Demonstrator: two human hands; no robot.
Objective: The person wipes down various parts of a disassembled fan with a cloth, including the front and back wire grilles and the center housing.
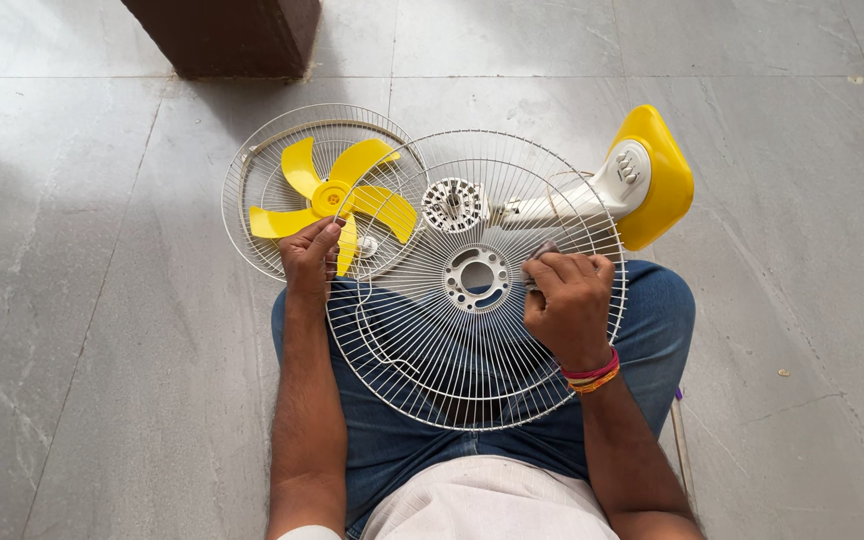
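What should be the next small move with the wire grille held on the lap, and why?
Probably turn the wire grille a little. The right hand presses a small dark thing, perhaps a cloth, on its wires beside the hub ring; the left hand grips the rim, ready to turn it.

The white wire fan guard (472,330) lies across my lap, tilted slightly, its round hub plate (476,278) facing up. I grip its rim on both sides, pinching what may be a cloth (544,249).

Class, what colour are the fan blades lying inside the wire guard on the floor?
Yellow: the fan blades show best in the head view.
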